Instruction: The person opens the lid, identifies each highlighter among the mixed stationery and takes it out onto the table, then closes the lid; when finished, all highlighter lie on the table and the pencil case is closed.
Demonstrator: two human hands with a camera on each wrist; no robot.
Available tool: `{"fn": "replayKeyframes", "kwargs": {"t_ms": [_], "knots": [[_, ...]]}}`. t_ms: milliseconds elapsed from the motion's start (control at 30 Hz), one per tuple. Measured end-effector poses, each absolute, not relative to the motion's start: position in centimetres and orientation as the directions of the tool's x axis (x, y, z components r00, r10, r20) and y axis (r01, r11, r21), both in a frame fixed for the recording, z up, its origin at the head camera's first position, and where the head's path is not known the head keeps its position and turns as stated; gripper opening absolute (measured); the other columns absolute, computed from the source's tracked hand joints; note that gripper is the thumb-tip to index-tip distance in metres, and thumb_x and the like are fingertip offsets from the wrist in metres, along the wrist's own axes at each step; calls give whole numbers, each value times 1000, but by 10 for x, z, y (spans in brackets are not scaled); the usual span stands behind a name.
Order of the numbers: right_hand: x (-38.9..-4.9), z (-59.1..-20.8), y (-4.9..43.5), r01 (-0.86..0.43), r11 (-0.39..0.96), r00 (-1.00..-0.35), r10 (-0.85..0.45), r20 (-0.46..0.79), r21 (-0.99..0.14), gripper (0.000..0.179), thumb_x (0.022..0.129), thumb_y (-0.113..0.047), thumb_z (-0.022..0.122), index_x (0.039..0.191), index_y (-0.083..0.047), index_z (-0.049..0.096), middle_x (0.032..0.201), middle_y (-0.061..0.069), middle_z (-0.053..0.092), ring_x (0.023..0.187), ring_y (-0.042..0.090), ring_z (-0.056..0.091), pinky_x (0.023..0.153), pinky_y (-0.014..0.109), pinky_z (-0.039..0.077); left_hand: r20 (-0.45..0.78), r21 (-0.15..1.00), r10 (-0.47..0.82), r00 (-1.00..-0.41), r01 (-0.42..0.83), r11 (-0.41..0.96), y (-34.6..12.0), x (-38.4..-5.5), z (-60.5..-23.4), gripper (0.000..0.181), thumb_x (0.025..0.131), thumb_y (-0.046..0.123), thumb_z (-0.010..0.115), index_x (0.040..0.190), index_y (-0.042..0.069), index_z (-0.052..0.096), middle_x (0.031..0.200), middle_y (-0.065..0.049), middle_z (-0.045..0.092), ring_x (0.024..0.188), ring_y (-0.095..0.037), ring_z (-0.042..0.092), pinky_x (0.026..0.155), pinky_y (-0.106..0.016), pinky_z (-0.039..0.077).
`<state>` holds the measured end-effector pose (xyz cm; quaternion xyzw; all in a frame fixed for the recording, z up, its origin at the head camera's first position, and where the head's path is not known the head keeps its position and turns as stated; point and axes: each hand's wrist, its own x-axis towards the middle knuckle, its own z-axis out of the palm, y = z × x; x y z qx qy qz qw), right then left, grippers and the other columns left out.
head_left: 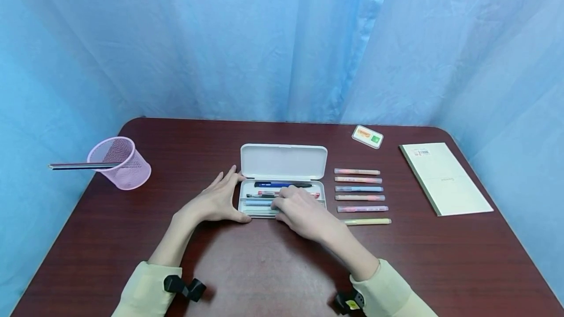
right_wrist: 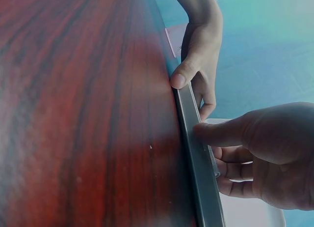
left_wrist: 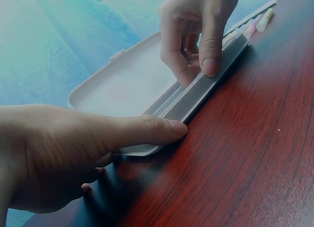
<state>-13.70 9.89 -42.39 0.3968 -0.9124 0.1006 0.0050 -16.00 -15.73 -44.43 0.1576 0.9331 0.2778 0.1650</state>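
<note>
A white pencil case [head_left: 283,161] lies with its lid raised. My left hand [head_left: 219,200] rests at its left end, thumb on the front corner and other fingers spread along the side. My right hand [head_left: 304,213] bends its fingers into the front compartment, while its thumb [right_wrist: 221,133] touches the outer front wall. A light blue pen [head_left: 258,203] lies in that compartment, partly covered by the right hand; whether the fingers grip it is hidden. Behind it lie a black-and-clear pen [head_left: 261,195], a red-and-clear pen [head_left: 267,192] and a dark blue pen [head_left: 275,184].
Right of the case, several pastel markers [head_left: 359,189] lie in a column. A small white packet [head_left: 367,136] with orange and green marks lies behind them. A pale notebook [head_left: 447,180] is at far right. At left stands a pink mesh cup [head_left: 132,172] with thin sticks [head_left: 83,166].
</note>
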Motion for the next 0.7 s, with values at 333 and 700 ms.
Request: {"fn": "replayKeyframes", "kwargs": {"t_ms": [333,700], "knots": [[-137,-424,99,-720,669,-690,-718,90,-185,11,94,-22,74,103,-17,73,98,-1,67,93,18,65,84,38,55,-222,570,385,-896,201,796,-156,-160,-443,98,69,46,90,147,11,41,171,-25,14,159,-48,12,129,-61,19],[-138,-424,101,-744,642,-666,-735,129,-185,8,95,-17,73,103,-18,74,104,-1,73,101,20,69,89,41,56,-221,572,390,-894,205,794,-156,-161,-444,99,69,47,90,147,11,41,171,-25,14,160,-47,12,130,-60,18]]}}
